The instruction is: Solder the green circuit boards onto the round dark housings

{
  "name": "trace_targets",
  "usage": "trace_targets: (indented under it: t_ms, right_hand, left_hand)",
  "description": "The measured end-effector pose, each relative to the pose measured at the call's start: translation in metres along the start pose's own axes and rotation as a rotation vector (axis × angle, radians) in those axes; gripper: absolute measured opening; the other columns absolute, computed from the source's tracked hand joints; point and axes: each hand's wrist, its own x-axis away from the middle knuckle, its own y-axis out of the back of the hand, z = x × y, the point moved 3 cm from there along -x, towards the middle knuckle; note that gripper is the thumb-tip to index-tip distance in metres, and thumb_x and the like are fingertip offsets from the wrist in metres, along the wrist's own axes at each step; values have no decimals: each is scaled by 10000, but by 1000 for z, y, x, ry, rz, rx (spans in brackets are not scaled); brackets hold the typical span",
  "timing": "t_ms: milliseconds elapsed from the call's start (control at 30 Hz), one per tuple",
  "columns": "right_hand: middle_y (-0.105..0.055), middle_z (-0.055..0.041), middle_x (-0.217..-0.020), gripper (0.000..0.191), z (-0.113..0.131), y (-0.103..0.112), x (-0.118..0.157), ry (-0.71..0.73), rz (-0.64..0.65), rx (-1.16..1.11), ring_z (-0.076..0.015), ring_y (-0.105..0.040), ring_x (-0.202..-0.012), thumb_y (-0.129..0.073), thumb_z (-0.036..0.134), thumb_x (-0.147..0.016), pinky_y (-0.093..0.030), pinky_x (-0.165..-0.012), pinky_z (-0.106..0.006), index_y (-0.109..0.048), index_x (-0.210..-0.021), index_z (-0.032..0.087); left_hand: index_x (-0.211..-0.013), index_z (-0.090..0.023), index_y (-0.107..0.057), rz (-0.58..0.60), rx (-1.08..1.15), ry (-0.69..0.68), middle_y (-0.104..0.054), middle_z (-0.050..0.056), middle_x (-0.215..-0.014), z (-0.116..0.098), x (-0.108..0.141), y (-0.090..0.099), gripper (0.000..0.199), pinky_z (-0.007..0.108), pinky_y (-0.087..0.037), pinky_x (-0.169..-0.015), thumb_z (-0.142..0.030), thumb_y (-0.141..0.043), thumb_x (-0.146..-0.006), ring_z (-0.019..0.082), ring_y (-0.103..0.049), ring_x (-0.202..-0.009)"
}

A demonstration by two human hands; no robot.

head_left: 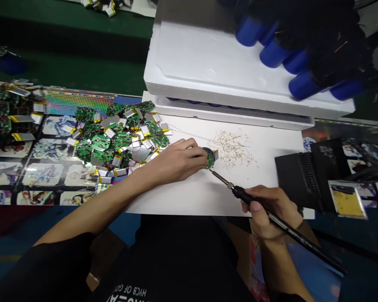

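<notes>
Although the left hand hides part of it, a small round circuit board shows at the fingertips, held in a closed pinch, with a black ring around its edge and a pale pouch battery just beside it. The right hand is closed around the black handle of a soldering iron, pen-fashion, and its tip comes down at the board's lower edge; whether they touch is too small to tell.

Both hands rest above a white sheet on the counter, with thin wires and pale solder scraps on it. A heap of green boards and batteries lies left of the left hand, on a printed mat. Beyond stands a foam box. Blue cylinders sit on it under a dark mass, hard to make out and cut off by the frame.
</notes>
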Motion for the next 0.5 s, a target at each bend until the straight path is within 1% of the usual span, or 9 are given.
trace_targets:
  t_ms: [67, 167, 300, 367, 500]
  right_hand:
    - [-758, -29, -754, 138, -1, -3, -1, -4, 21, 32, -170, -673, -523, -730, 333, -924, -489, -425, -280, -769, -1007, 229]
    - [-752, -25, -739, 121, 3, -7, -6, 27, 31, 48, -147, -639, -474, -714, 321, -931, -466, -397, -262, -760, -987, 224]
    - [-759, -36, -752, 105, 8, -9, -11, 53, 54, 64, -168, -694, -519, -691, 306, -941, -492, -407, -262, -746, -974, 224]
    - [-762, -37, -766, 97, 8, -9, -11, 57, 60, 70, -169, -697, -524, -693, 296, -937, -482, -403, -263, -745, -976, 224]
    - [-764, -33, -786, 110, 2, -6, -6, 23, 50, 68, -143, -633, -489, -714, 292, -933, -462, -408, -272, -765, -1005, 227]
  left_hand:
    - [-1077, -206, -737, 3, -3, 1, -788, 46, -1145, 0, 0, 0, 237, 343, -468, -865, -253, -512, -1135, 213, -597, -1000]
    - [-1072, -207, -735, 3, 4, 1, -788, 47, -1147, -1, -1, 1, 239, 342, -469, -867, -250, -508, -1136, 213, -604, -1007]
    - [-1085, -212, -735, -5, 31, 13, -785, 59, -1144, -1, 0, 1, 231, 345, -474, -864, -249, -512, -1134, 212, -612, -1011]
    - [-1081, -214, -735, -11, 36, 12, -783, 61, -1138, -1, 0, 1, 227, 343, -475, -854, -247, -516, -1131, 211, -614, -1007]
    - [-1083, -210, -733, -11, 23, 8, -781, 57, -1158, -1, 0, 1, 224, 345, -472, -854, -240, -516, -1131, 211, -609, -1000]
